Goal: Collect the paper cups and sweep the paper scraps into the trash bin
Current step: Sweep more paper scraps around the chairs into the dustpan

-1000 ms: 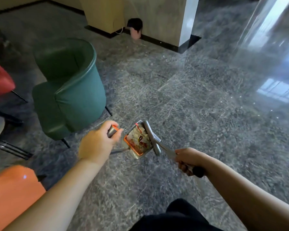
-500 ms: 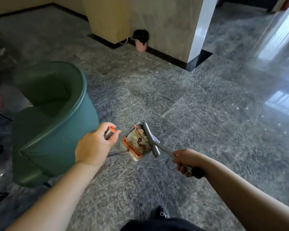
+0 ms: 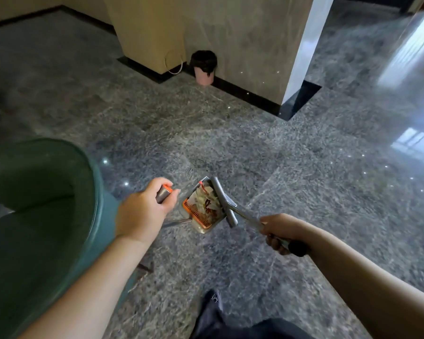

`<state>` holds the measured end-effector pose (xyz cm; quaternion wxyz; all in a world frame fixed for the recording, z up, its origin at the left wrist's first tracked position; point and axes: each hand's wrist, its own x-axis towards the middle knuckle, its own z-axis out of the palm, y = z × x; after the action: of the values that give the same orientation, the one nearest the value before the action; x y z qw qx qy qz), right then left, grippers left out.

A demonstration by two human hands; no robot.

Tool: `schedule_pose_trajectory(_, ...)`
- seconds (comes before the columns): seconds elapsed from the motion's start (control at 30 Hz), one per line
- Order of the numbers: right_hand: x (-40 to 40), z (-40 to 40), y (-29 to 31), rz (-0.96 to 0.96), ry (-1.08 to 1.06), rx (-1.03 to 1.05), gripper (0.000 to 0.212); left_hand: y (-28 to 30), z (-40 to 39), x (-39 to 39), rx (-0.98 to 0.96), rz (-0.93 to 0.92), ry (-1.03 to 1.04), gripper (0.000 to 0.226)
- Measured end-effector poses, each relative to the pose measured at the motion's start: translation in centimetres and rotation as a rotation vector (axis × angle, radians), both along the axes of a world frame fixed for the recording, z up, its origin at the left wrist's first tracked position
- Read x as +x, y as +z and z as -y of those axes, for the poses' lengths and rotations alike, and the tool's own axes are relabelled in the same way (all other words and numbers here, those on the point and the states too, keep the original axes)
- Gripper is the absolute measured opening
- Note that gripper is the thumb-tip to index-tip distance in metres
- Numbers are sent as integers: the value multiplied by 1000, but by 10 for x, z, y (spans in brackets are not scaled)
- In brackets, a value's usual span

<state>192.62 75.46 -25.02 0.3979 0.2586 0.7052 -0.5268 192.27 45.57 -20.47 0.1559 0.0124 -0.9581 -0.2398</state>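
Left hand [image 3: 145,211] gripping dustpan handle [image 3: 164,193], right hand [image 3: 280,231] curled round broom handle [image 3: 255,222], dustpan [image 3: 201,209] holding paper scraps [image 3: 205,198] above grey floor [image 3: 304,167], pink trash bin [image 3: 203,67] well apart by pillar [image 3: 242,40], green chair [image 3: 34,216] at left

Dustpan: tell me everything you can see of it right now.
The dustpan is a small pan with clear-looking walls, an orange comb edge and a grey metal handle capped in orange. It hangs above the floor, tilted, and holds crumpled white paper scraps. The left hand grips the handle top. The broom, held by the right hand, lies against its open side.
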Motion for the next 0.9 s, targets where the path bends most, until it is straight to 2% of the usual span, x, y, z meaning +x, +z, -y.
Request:
schedule_pose_trajectory(0.1, -69, 5, 3, 2, 4, -18, 32, 3, 6, -76, -29, -45, -36, 28)
schedule_pose_trajectory(0.2, -138, 2, 2, 2, 6, -13, 33, 6, 7, -151, -60, -65, -35, 24)
schedule_pose_trajectory(0.33, -237, -11, -4, -1, 26, -48, 15, 5, -1, -255, -58, -50, -41, 23)
schedule_pose_trajectory(0.5, -378, -28, -13, -1, 36, -30, 37, -2, -19, -381, -105, -29, -19, 26)
schedule_pose_trajectory(0.57, -431, -34, -7, 1, 39, -28, 34, 1, -26, -430, -102, -30, -5, 26)
schedule_pose_trajectory(0.7, -530, -39, 6, -9, 106, -19, 13, 8, -32, -519, -58, -38, 50, 27)
schedule_pose_trajectory(0.8, -601, -36, 13, -20, 142, -5, 14, 8, -28, -582, -54, -54, 59, 27)
schedule_pose_trajectory(0.9, -669, -29, 17, -18, 159, 22, 29, 6, -22, -649, -69, -78, 67, 24)
